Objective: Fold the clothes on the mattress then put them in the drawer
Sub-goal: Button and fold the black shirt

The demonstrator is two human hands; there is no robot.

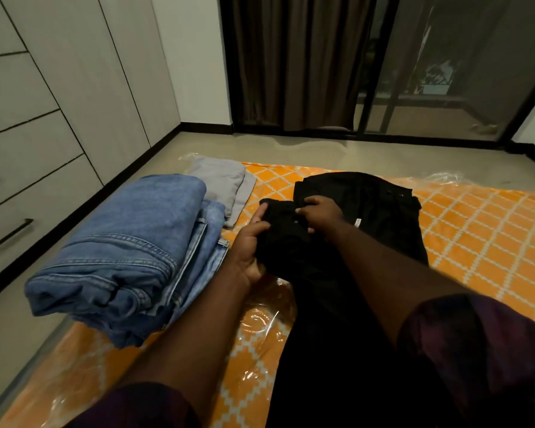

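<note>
A black garment (362,211) lies spread along the middle of the orange patterned mattress (482,230). My left hand (250,242) grips a bunched fold of it at its left edge. My right hand (320,216) pinches the same black cloth just to the right, fingers closed on the fabric. To the left sit folded blue jeans (127,251) in a stack, and behind them a folded grey garment (220,180). The drawers (19,193) with black handles are in the white cabinet at the far left.
Clear plastic wrap (260,322) covers the mattress and crinkles near my left wrist. Grey floor runs between the mattress and the cabinet. Dark curtains (294,63) and a glass sliding door (445,72) stand at the back.
</note>
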